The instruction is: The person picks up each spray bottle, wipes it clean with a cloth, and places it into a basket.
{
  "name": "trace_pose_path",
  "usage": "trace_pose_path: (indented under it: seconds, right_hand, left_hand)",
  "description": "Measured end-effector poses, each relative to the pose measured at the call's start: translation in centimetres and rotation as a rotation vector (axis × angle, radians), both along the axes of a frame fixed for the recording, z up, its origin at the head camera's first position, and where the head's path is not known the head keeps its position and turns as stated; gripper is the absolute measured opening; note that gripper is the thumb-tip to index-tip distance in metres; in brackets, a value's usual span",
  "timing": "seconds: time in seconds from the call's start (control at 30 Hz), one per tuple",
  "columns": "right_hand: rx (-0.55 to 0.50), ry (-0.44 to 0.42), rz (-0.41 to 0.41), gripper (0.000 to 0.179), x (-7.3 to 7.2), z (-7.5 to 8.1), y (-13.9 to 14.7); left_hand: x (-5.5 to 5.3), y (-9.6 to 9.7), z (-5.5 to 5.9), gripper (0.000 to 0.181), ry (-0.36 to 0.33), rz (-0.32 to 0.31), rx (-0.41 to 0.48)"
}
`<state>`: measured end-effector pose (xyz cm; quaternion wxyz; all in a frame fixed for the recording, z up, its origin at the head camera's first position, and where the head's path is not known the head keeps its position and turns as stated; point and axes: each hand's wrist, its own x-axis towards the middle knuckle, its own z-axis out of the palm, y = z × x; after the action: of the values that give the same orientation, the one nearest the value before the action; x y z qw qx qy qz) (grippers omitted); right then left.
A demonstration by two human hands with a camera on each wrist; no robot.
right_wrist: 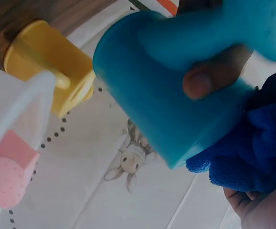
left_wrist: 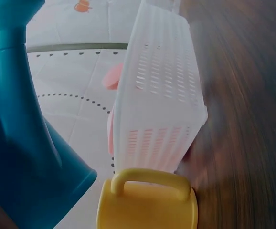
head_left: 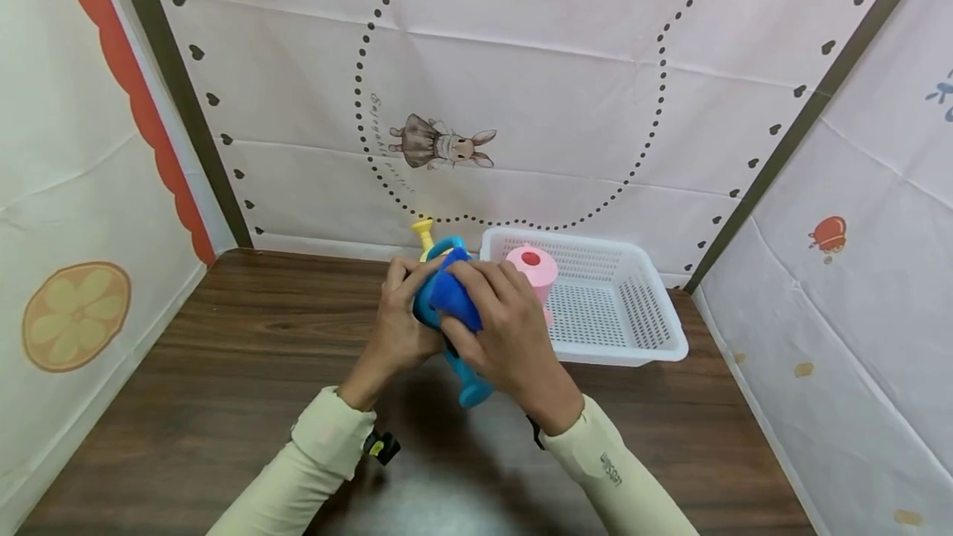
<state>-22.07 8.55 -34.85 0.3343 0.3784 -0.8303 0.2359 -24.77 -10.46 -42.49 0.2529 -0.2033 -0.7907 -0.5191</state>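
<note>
My left hand (head_left: 398, 325) grips a blue toy watering can (right_wrist: 147, 90) above the table, its spout pointing toward me in the head view. With my right hand (head_left: 517, 333) I hold a bunched dark-blue cloth (head_left: 456, 294) against the can. In the right wrist view, the cloth (right_wrist: 257, 148) lies at one end of the can's body, and a left fingertip (right_wrist: 197, 85) shows below the spout. The spout (left_wrist: 16, 90) and part of the body fill the left side of the left wrist view. The cloth and hands hide much of the can in the head view.
A white perforated basket (head_left: 655, 296) stands right of the hands at the table's back, with a pink watering can (head_left: 542, 273) in it. Behind the hands, left of the basket, is a yellow watering can (left_wrist: 147, 205). Printed cloth walls border the brown wooden table (head_left: 283, 313).
</note>
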Motion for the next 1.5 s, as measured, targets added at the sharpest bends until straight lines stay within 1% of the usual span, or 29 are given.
trace_pose_path:
  seconds: [0.13,0.27,0.37,0.43,0.57,0.7,0.8,0.9,1.03,1.13,1.2,1.37,1.5]
  right_hand:
    - [-0.039,-0.055,-0.026,0.049,-1.4,0.5,-0.1]
    - [-0.072,-0.137,-0.059,0.049,-2.8,0.4,0.4]
    - [-0.099,-0.195,-0.076,0.048,-3.3,-0.1,0.8]
    - [-0.102,-0.207,-0.076,0.048,-3.3,-0.5,0.9]
    - [-0.068,-0.179,-0.04,0.048,-2.7,-1.0,0.4]
    - [-0.039,-0.125,0.015,0.047,-1.9,-0.8,-0.5]
    - [-0.039,-0.095,0.024,0.047,-2.0,-0.3,-1.1]
    - [-0.058,-0.097,-0.005,0.046,-2.7,0.1,-1.1]
    - [-0.098,-0.149,-0.073,0.046,-3.7,0.0,-0.4]
    - [-0.117,-0.188,-0.114,0.046,-3.8,-0.4,0.3]
    - [-0.12,-0.187,-0.118,0.046,-3.6,-0.6,0.6]
    - [-0.072,-0.109,-0.056,0.046,-2.4,-0.4,0.2]
    - [-0.048,-0.066,-0.009,0.047,-1.9,0.2,-0.5]
  left_hand:
    - [0.2,-0.3,0.3,0.106,-0.023,-0.015,0.025]
    - [0.1,-0.7,0.6,0.107,-0.024,0.01,0.068]
    - [-0.1,-1.0,0.7,0.106,-0.028,0.038,0.074]
    - [-0.4,-1.3,0.7,0.107,-0.041,0.046,0.067]
    - [-0.9,-1.5,0.2,0.105,-0.061,0.05,0.052]
    - [-1.3,-1.3,-0.3,0.095,-0.019,0.036,0.035]
    - [-1.4,-1.0,-0.3,0.095,0.002,0.014,0.041]
    - [-1.4,-0.9,-0.1,0.102,-0.007,0.0,0.046]
    - [-1.3,-1.0,0.3,0.108,-0.013,0.006,0.052]
    - [-1.4,-1.2,0.5,0.108,-0.006,0.016,0.071]
    - [-1.4,-1.2,0.6,0.108,-0.009,0.019,0.071]
    - [-1.6,-1.0,0.6,0.106,-0.023,0.008,0.069]
    - [-1.7,-0.6,0.4,0.094,-0.011,-0.028,0.08]
